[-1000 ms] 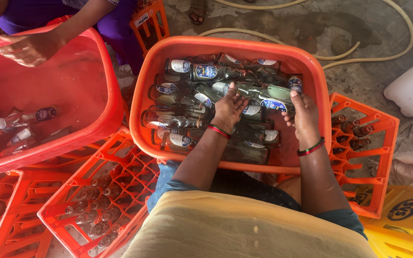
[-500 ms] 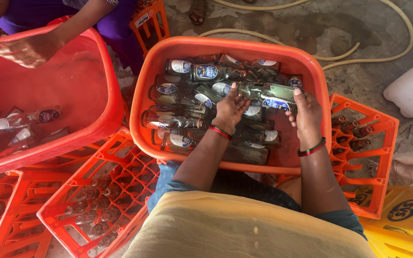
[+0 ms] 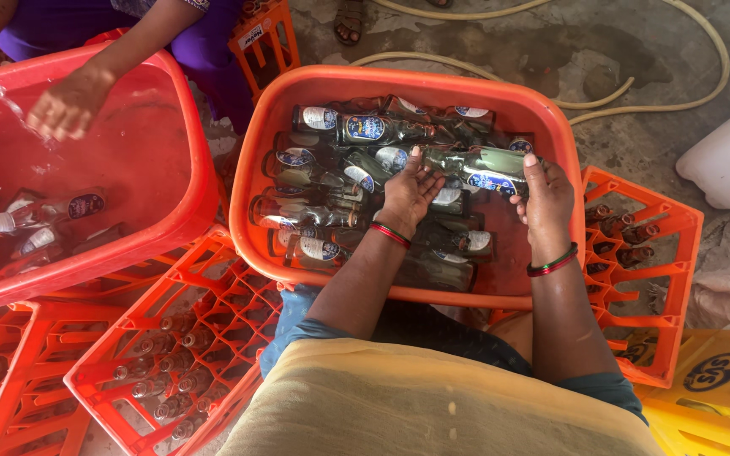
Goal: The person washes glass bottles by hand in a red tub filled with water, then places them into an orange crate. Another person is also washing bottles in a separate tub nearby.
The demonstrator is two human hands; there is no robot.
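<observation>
Hands, left [image 3: 409, 190] and right [image 3: 542, 198], clasp a wet glass bottle [image 3: 475, 165] above the orange tub [image 3: 297, 84], slippery, fragile, best held around its body.

Both hands [image 3: 475, 190] hold a glass bottle [image 3: 479, 162] over an orange tub [image 3: 297, 93].

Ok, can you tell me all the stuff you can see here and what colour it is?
Tub: one, orange, centre, full of bottles.
Held bottle: one, clear glass, blue label, lying across both hands.
Second tub: one, red, left, a few bottles in water.
Crates: several, orange, around the tubs; one yellow, bottom right.
Hose: one, pale, on the ground behind.
Other person's hand: one, over the red tub.
Left hand: under the bottle.
Right hand: gripping the bottle.
</observation>
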